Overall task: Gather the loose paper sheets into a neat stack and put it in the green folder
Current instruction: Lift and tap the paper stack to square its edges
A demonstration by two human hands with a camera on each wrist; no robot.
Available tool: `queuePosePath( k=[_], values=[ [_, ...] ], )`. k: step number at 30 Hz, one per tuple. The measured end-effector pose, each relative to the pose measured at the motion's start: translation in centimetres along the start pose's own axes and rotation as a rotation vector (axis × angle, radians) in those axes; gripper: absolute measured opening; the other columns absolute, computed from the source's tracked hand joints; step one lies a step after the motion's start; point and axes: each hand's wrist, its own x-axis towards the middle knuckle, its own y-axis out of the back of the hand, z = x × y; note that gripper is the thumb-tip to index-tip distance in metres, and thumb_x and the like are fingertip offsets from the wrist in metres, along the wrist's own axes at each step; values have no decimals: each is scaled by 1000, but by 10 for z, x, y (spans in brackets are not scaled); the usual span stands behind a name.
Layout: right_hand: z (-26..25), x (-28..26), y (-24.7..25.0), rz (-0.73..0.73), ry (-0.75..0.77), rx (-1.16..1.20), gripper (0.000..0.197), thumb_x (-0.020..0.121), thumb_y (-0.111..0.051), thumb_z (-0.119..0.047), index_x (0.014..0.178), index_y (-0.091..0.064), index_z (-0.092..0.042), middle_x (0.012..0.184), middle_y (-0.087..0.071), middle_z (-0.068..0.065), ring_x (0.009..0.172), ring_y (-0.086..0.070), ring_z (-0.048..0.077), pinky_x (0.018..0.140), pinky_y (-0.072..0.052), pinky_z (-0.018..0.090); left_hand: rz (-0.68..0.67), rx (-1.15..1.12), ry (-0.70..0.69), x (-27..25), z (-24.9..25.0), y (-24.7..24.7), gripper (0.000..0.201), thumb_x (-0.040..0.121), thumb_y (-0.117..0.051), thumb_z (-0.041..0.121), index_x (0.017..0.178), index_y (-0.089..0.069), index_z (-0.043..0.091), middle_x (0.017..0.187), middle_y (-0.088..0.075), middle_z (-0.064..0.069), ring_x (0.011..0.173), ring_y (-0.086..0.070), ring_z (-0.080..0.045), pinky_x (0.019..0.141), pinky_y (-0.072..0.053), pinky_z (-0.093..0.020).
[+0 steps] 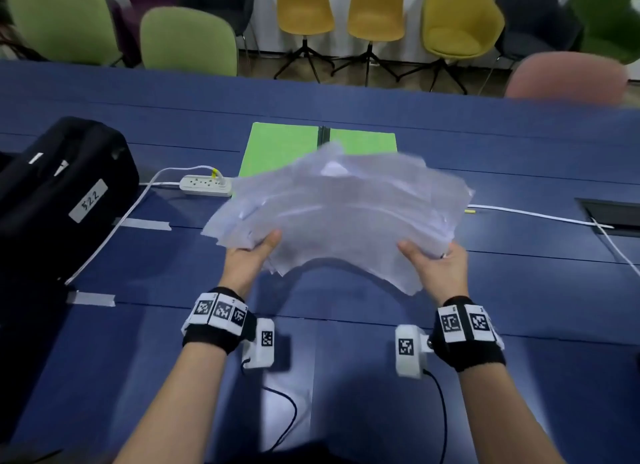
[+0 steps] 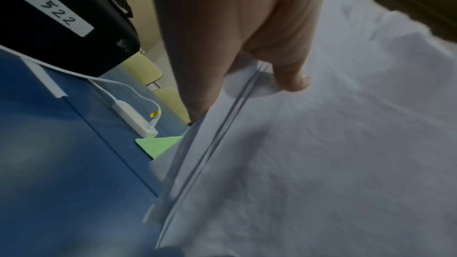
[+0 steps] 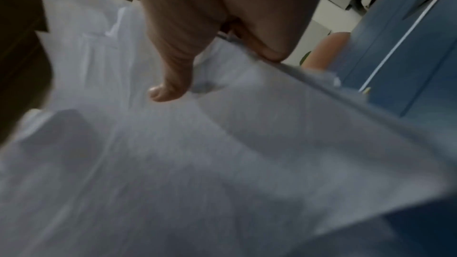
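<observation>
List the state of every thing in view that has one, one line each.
papers: gathered but uneven, held above the table
folder: open, flat, empty where visible
left hand: grips the papers' left edge
right hand: grips the papers' right edge
power strip: one cable plugged in
black bag: closed as far as visible

A black case [image 1: 59, 193] labelled 522 sits at the table's [image 1: 485, 145] left edge, a white power strip [image 1: 205, 185] beside it. Chairs [image 1: 304, 6] line the far edge.

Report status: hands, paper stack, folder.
Left hand and right hand both grip the paper stack, lifted, edges still ragged. Green folder open flat beyond. Power strip beside folder, not blocking.
</observation>
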Motion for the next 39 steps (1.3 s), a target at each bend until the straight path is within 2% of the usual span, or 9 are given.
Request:
queuePosePath(
  k=[7, 13, 16, 18, 22, 27, 31, 34, 39],
  values=[
    [30, -7, -3, 61, -159, 65, 23, 71, -79, -5, 85, -65, -17, 77, -71, -10, 61, -67, -7, 55, -51, 9, 155, -91, 22, 4, -10, -9, 48, 69, -81, 36, 103, -62, 9, 89, -63, 2, 83, -60, -13, 59, -46, -11],
    [29, -5, -9, 99, -182, 168, 39, 56, -85, -36, 86, -64, -22, 84, -70, -12, 65, -67, -5, 58, -52, 11, 150, -43, -44, 11, -1, -22, 111, 40, -80, 67, 132, -38, 19, 133, -52, -6, 123, -52, -20, 106, -42, -36],
    [25, -4, -14, 122, -176, 208, 38, 61, -80, -46, 88, -66, -23, 86, -70, -11, 69, -67, -1, 57, -51, 11, 158, -42, 3, 12, 0, -28, 128, 36, -80, 72, 141, -27, 21, 142, -43, -5, 131, -44, -18, 112, -36, -40],
    [24, -2, -16, 128, -174, 230, 31, 74, -75, -41, 97, -65, -22, 91, -69, -7, 71, -67, 1, 56, -51, 12, 160, -37, 30, 13, 1, -30, 127, 41, -79, 67, 144, -23, 19, 145, -39, -3, 133, -42, -17, 113, -33, -39],
    [23, 1, -22, 129, -133, 211, 63, 58, -74, -55, 111, -63, -21, 96, -70, -7, 82, -68, 7, 73, -56, 22, 166, 12, -24, 18, 2, -32, 107, 52, -81, 58, 139, -30, 21, 140, -44, 2, 130, -44, -16, 112, -35, -37],
    [28, 6, -21, 188, -192, 204, 41, 64, -73, -42, 99, -69, -22, 98, -71, 3, 93, -66, 25, 92, -50, 43, 184, 41, -45, 21, -3, -32, 80, 64, -81, 47, 128, -43, 19, 126, -48, 4, 125, -45, -15, 105, -36, -29],
    [27, 11, -21, 223, -201, 199, 15, 68, -59, -22, 81, -66, -24, 79, -63, -3, 78, -54, 19, 79, -44, 34, 188, 27, -37, 29, -6, -31, 80, 57, -79, 56, 120, -49, 18, 119, -55, 1, 113, -54, -18, 100, -42, -31],
    [27, 14, -20, 162, -186, 217, 15, 73, -58, -22, 84, -69, -26, 85, -66, -3, 83, -57, 19, 84, -44, 35, 219, -31, 41, 34, -9, -30, 71, 64, -73, 57, 116, -55, 13, 118, -58, -3, 107, -55, -21, 97, -41, -31],
    [31, 12, -7, -117, -183, 146, 56, 67, -69, -48, 119, -50, -36, 119, -63, -5, 103, -63, 14, 86, -49, 32, 61, -96, 47, 31, -1, -25, 38, 76, -69, 53, 100, -62, 25, 103, -62, 7, 100, -54, -15, 91, -39, -28]
  ],
)
